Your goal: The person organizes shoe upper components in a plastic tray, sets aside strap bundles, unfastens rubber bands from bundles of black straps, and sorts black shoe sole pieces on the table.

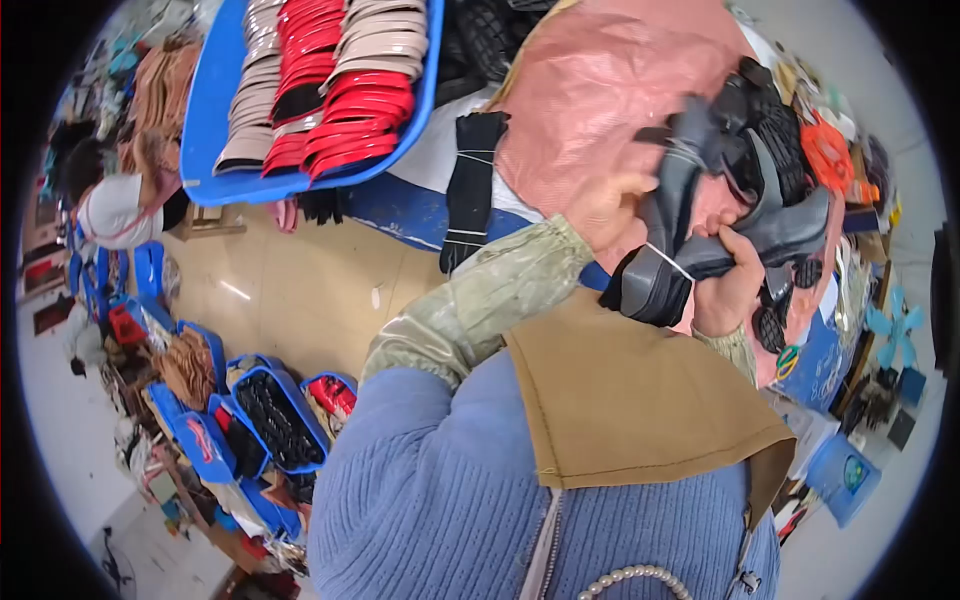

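Note:
My right hand (735, 280) is closed round a bundle of dark grey shoe soles (668, 215), its thumb and fingers wrapping the near side. A white band (670, 262) crosses the lower part of the bundle, and black material shows at its bottom end. At the bundle's left edge is my left hand (605, 210), slightly blurred, fingers bent together against it; what they pinch is hidden. More dark grey soles (790, 225) lie just right of the bundle, partly overlapped by it. Beneath is a pink woven sheet (590, 90).
A blue tray (190, 150) of red and beige glossy curved pieces stands upper left. Nearby lies a banded black bundle (478, 180). Green-handled scissors (788, 362) lie at right, near an orange bag (825, 150). Several blue bins (275, 410) stand lower left; another person (115, 205) sits beyond.

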`<control>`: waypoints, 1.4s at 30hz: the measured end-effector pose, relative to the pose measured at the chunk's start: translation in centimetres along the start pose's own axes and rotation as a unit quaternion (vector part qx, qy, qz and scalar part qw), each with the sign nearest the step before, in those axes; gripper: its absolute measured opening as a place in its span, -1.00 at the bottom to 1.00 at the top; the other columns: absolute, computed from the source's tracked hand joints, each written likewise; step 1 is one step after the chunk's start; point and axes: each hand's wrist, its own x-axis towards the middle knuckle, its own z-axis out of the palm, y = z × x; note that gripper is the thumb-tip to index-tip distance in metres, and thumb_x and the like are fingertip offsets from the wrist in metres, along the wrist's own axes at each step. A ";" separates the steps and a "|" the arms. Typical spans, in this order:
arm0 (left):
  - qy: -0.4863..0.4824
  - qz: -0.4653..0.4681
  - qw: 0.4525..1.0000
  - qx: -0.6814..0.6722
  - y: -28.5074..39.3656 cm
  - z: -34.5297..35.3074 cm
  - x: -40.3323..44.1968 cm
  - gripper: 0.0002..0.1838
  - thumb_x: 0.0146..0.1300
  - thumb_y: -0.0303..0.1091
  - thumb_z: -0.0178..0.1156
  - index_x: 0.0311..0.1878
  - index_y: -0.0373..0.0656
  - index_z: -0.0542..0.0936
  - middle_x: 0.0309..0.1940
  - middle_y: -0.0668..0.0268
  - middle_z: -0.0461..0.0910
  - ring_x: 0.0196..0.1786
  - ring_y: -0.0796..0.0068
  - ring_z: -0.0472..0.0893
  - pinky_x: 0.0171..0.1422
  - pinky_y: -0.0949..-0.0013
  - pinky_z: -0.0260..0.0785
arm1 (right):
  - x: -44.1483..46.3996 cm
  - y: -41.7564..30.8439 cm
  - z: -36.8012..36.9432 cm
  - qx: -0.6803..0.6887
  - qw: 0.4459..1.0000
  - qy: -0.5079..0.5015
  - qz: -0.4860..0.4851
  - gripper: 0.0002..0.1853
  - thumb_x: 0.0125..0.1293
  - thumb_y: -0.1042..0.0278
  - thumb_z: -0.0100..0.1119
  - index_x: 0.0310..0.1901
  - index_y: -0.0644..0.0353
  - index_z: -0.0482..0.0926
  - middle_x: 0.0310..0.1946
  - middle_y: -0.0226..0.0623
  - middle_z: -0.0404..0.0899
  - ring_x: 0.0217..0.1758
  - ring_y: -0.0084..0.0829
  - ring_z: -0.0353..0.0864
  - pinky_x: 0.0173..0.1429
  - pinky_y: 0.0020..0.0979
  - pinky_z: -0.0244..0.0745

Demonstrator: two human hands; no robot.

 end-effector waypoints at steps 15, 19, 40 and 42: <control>0.068 -0.220 0.970 0.079 -2.5 2.2 -0.3 -0.72 -0.10 -0.41 0.22 -0.25 -0.23 0.49 -0.38 0.30 0.52 -0.37 0.55 0.45 -0.24 0.55 0.33 | 5.3 -0.4 -4.5 -0.067 0.996 0.059 0.015 -0.76 0.06 0.64 -0.10 -0.19 0.27 0.38 -0.43 -0.30 0.44 -0.34 -0.46 0.45 -0.19 -0.52 0.35; 0.049 -0.166 0.970 0.170 -4.5 2.9 0.4 -0.68 -0.17 -0.39 0.22 -0.26 -0.21 0.47 -0.42 0.32 0.49 -0.40 0.53 0.40 -0.27 0.53 0.31 | 10.8 -1.8 -11.4 -0.494 0.804 0.131 -0.304 -0.75 -0.02 0.60 0.00 -0.24 0.36 0.50 -0.39 -0.18 0.54 -0.38 -0.33 0.52 -0.20 -0.48 0.41; 0.364 -0.225 0.609 0.668 -0.3 -16.1 -6.5 -0.47 -0.32 -0.12 0.24 -0.15 -0.09 0.62 0.29 -0.05 0.08 0.14 -0.13 0.26 0.20 0.16 0.17 | 2.8 0.7 -18.5 -0.207 0.945 0.248 -0.041 -0.80 -0.06 0.62 0.00 -0.32 0.33 0.51 -0.44 -0.23 0.54 -0.41 -0.43 0.49 -0.24 -0.51 0.41; 0.330 -0.267 0.590 0.687 0.6 -16.2 -5.9 -0.49 -0.30 -0.14 0.28 -0.19 -0.17 0.62 0.13 -0.06 0.33 0.02 -0.02 0.42 0.07 0.22 0.30 | 3.3 1.2 -18.5 -0.098 0.958 0.269 -0.006 -0.82 -0.03 0.60 0.00 -0.33 0.33 0.50 -0.48 -0.24 0.53 -0.46 -0.43 0.48 -0.28 -0.52 0.41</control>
